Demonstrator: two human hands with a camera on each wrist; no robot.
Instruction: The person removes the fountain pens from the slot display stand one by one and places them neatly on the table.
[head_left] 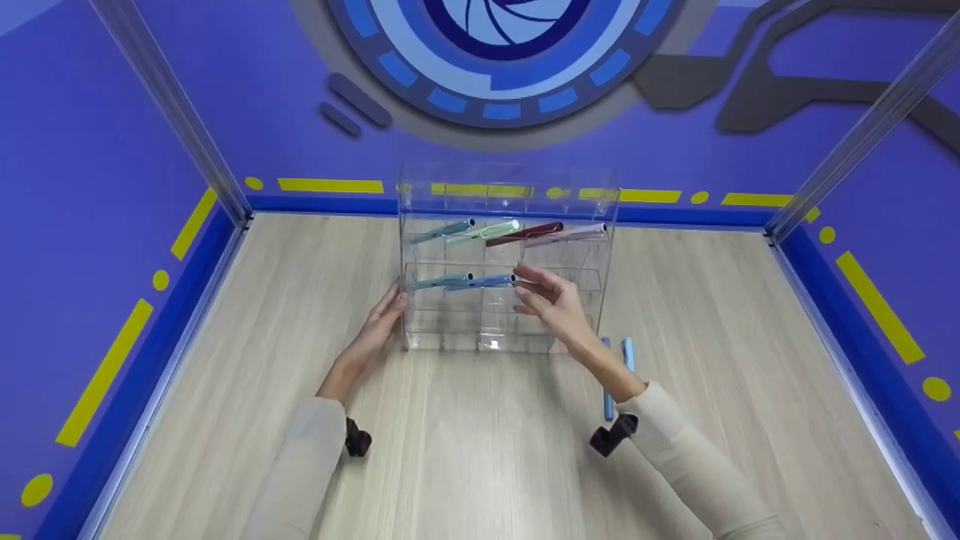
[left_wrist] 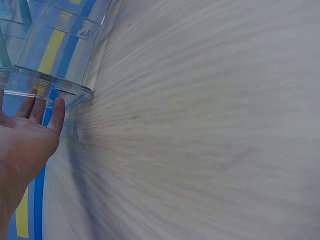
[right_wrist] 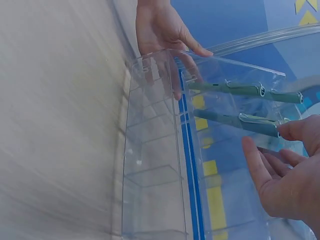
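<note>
Presently: one clear rack (head_left: 450,343) near the table's (head_left: 480,435) far edge, your left hand (head_left: 377,324) relaxed against its left side, a useful brace; one blue pen (head_left: 484,283) lying in its lower row, your right hand (head_left: 556,306) loosely spread, thumb at the pen's near end, best nudging gently and straight.

Work booth (head_left: 67,195), blue printed walls (head_left: 277,142), metal posts (head_left: 171,97)

Clear rack (head_left: 442,322) upright, compartmented. Upper row, 4 slanted pens, left to right: teal pen (head_left: 441,232), mint pen (head_left: 484,234), dark red pen (head_left: 523,235), pale lilac pen (head_left: 568,235). Lower row, left part: another teal pen (head_left: 441,281), blue pen (head_left: 486,281), both slanted. Lying loose right of rack: darker blue pen (head_left: 608,403), light blue pen (head_left: 628,354).
</note>
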